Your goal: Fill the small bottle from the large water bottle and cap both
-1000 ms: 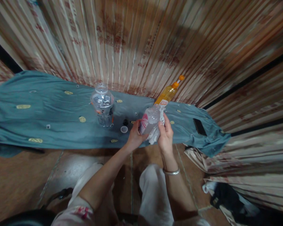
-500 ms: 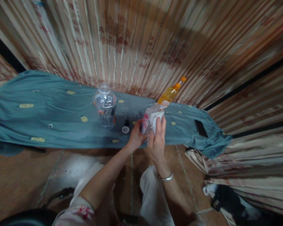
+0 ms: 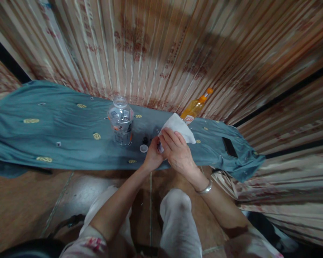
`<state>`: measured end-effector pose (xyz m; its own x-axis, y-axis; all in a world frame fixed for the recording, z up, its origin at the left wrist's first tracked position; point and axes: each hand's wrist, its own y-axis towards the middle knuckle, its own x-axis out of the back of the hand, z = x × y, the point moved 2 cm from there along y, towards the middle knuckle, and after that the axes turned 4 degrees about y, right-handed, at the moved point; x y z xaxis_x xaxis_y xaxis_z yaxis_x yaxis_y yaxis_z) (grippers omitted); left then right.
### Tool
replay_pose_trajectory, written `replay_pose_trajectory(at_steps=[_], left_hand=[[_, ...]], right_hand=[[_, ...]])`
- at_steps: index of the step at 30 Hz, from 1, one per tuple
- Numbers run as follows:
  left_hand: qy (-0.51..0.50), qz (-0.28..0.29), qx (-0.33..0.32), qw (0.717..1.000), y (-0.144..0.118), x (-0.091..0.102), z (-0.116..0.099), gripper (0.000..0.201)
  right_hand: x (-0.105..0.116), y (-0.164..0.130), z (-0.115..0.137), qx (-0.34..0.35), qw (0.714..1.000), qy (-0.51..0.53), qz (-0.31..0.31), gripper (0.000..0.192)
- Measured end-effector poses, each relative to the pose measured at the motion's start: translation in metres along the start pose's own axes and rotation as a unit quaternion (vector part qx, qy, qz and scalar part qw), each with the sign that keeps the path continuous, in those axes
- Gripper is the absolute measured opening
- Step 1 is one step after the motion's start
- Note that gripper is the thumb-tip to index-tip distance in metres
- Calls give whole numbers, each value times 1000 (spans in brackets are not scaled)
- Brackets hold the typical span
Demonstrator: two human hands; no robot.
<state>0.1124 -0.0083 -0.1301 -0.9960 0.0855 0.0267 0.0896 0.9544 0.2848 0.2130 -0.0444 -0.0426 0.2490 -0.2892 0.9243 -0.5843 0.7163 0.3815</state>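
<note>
Centre of the frame: the right hand (image 3: pixel 177 154) lies closed over a white cloth (image 3: pixel 177 126), pressing it around a small bottle (image 3: pixel 159 146) of which only a sliver with a pink label shows between the two hands. The left hand (image 3: pixel 151 156) is curled about the bottle's lower end from the left. The bottle is almost wholly covered, so its long axis cannot be read directly; the cloth rises from the hands toward the upper right, its free corner lying over the blue cloth (image 3: pixel 56 132) that spans the frame's middle band.

Left of the hands, a clear bottle (image 3: pixel 121 120) stands upright; a small white cap (image 3: pixel 143 148) lies just beside the left hand. An orange bottle (image 3: pixel 195 106) leans toward the upper right behind the cloth. A black phone (image 3: pixel 229 146) rests at right.
</note>
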Motion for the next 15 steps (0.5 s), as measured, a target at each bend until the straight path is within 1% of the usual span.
replay_pose_trajectory(at_steps=[2, 5, 7, 9, 11, 13, 15], left_hand=[[22, 6, -5, 1000, 1, 2, 1, 61], [68, 14, -3, 998, 1, 3, 1, 73], [98, 18, 1, 995, 1, 3, 1, 76], [125, 27, 0, 992, 0, 1, 0, 77], [143, 44, -8, 989, -1, -2, -1, 79], [152, 61, -16, 986, -3, -3, -1, 80], [153, 75, -26, 985, -5, -4, -2, 80]], right_hand=[[6, 11, -3, 8, 999, -21, 27, 43], [18, 28, -2, 2, 995, -65, 81, 33], [28, 37, -2, -6, 988, -90, 124, 26], [38, 44, -6, -28, 982, -86, 167, 21], [46, 49, -17, -72, 978, -29, 195, 17], [51, 52, -36, -129, 968, 76, 199, 15], [50, 53, -60, -184, 943, 197, 195, 20]])
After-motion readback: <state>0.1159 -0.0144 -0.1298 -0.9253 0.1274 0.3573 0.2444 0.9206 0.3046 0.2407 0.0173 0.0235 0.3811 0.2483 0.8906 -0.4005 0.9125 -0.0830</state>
